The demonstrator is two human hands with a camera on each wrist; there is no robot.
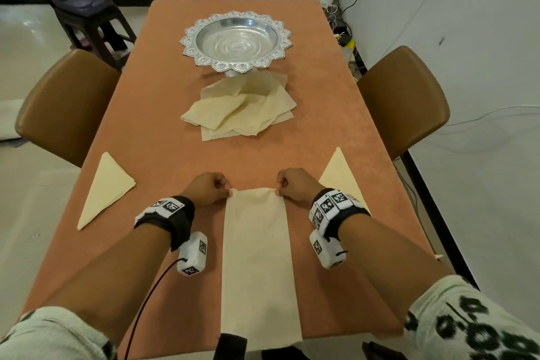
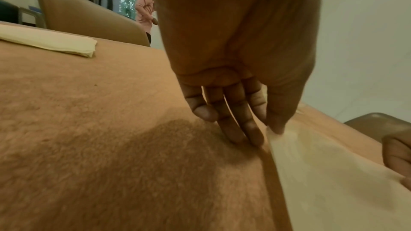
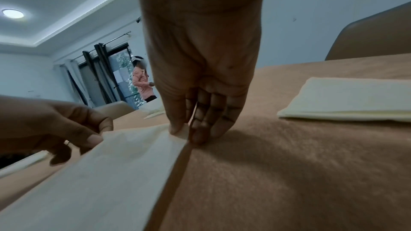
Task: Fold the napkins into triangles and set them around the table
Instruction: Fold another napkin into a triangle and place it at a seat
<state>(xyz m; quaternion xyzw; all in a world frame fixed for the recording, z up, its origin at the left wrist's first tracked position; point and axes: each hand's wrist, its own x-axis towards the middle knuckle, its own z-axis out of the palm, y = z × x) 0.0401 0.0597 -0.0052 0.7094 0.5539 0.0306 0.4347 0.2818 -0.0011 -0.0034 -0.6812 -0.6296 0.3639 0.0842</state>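
Note:
A cream napkin (image 1: 257, 257) lies lengthwise on the orange tablecloth (image 1: 163, 137), its near end hanging over the table's front edge. My left hand (image 1: 217, 187) pinches its far left corner between thumb and fingers (image 2: 274, 126). My right hand (image 1: 287, 184) pinches the far right corner (image 3: 177, 129). The far edge is raised slightly off the cloth. One folded triangle napkin (image 1: 106, 187) lies at the left edge. Another folded triangle (image 1: 340, 172) lies at the right, partly behind my right wrist. A loose pile of unfolded napkins (image 1: 242, 108) sits mid-table.
A silver pedestal tray (image 1: 236, 41) stands beyond the pile. Brown chairs flank the table at left (image 1: 64, 108) and right (image 1: 403, 102). A dark stool (image 1: 84, 17) and cables are at the room's back. A person in pink (image 3: 142, 82) stands far off by the window.

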